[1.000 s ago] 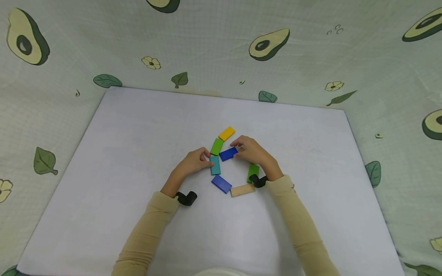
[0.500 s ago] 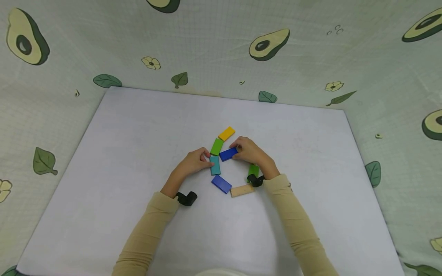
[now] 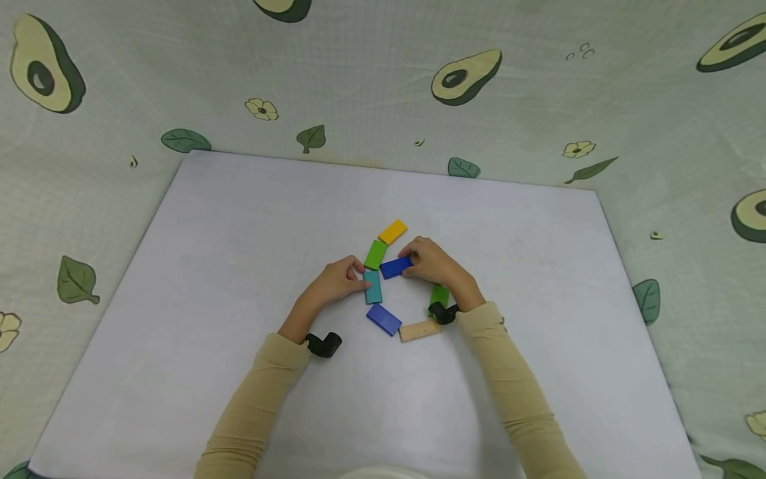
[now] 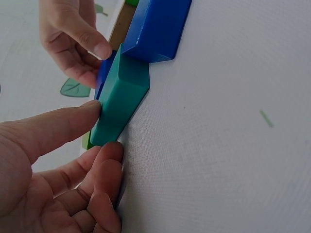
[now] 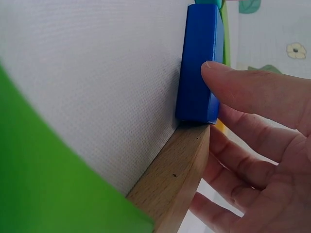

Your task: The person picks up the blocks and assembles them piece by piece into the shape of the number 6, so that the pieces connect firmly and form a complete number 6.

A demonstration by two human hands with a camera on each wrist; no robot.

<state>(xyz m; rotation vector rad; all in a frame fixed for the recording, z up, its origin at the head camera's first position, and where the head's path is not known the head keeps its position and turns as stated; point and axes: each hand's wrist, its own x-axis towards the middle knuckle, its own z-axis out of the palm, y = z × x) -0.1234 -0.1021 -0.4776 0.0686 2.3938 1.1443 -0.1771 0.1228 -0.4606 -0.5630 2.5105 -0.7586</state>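
My left hand pinches a teal block between thumb and fingers, the block lying flat on the white table. My right hand holds the right end of a dark blue block, its thumb on the side in the right wrist view. In that view a plain wooden block touches the dark blue one; the right hand hides it from the head view. A green block and a yellow block lie beyond the teal one. Nearer are a blue block and another wooden block.
Another green block, partly covered by the right wrist's black camera, closes the ring's right side. The white tabletop spreads around the blocks. An avocado-print cloth hangs behind it. A white rim shows at the bottom edge.
My right hand and forearm have shifted slightly left since a second ago, still on the dark blue block. My left hand and the blocks look almost unmoved.
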